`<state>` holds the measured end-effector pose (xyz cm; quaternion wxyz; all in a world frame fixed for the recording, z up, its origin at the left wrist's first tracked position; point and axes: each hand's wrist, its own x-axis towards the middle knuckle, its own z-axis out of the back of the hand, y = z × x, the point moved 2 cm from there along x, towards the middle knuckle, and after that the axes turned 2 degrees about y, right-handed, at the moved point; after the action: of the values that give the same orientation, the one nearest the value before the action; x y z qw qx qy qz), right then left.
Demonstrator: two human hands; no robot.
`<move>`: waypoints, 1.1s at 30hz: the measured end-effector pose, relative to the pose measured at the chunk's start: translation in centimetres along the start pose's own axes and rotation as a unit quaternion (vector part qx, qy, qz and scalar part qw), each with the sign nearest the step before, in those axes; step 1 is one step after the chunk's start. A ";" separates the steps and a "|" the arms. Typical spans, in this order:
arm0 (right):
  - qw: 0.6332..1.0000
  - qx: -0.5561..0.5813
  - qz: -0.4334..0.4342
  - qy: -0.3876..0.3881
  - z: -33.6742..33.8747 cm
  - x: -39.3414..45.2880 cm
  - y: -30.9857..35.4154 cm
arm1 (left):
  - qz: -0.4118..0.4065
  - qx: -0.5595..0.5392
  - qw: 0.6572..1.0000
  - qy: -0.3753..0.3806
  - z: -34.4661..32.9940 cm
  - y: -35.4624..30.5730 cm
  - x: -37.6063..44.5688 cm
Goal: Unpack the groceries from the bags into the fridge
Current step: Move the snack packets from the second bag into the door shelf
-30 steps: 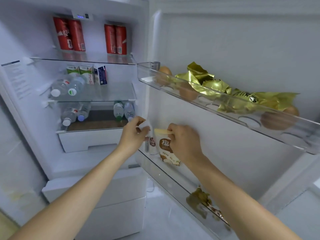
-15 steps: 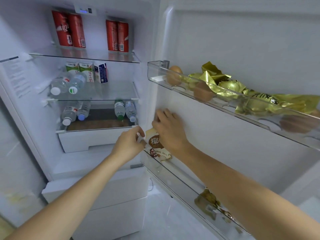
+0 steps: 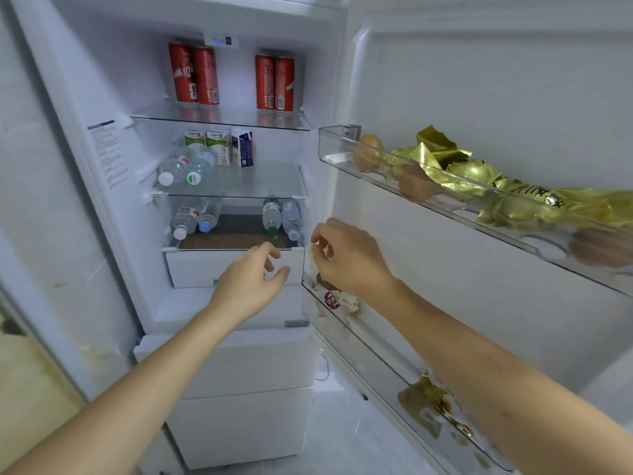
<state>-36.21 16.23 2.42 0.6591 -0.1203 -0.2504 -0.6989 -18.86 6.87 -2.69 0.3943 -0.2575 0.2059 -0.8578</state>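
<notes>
The fridge stands open. A small cream and brown snack pouch (image 3: pixel 337 298) stands at the far end of the lower door shelf (image 3: pixel 376 358). My right hand (image 3: pixel 346 257) is on top of it, thumb and fingertips pinching the pouch's yellowish top edge; the hand hides most of the pouch. My left hand (image 3: pixel 251 277) hovers just left of it, in front of the white drawer (image 3: pixel 195 269), fingers loosely curled and holding nothing.
The upper door shelf (image 3: pixel 428 197) holds brown eggs (image 3: pixel 368 150) and gold foil packets (image 3: pixel 479 173). Red cans (image 3: pixel 193 75) fill the top shelf, with milk cartons (image 3: pixel 215 145) and water bottles (image 3: pixel 186 166) below. More gold packets (image 3: pixel 424 402) lie near the lower door shelf's close end.
My left hand has let go of the pouch and drawn back to the left. My right hand pushed the pouch down into the door shelf and now curls at its top.
</notes>
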 end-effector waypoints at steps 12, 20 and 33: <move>0.959 0.139 0.235 0.078 -1.6 -0.3 15.4 | 0.183 0.322 0.905 -0.211 13.3 -0.6 -18.6; 0.847 0.282 0.438 0.105 1.1 -14.1 32.4 | 0.390 0.436 0.763 -0.274 16.9 -6.9 -46.5; 0.531 0.393 0.715 0.227 11.5 -56.6 51.7 | 0.717 0.393 0.461 -0.344 6.0 -29.7 -89.8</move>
<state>18.47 70.47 -6.18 0.9542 0.1749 -0.1721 0.1710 17.79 94.13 -6.53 0.9691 -0.1112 -0.1936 -0.1050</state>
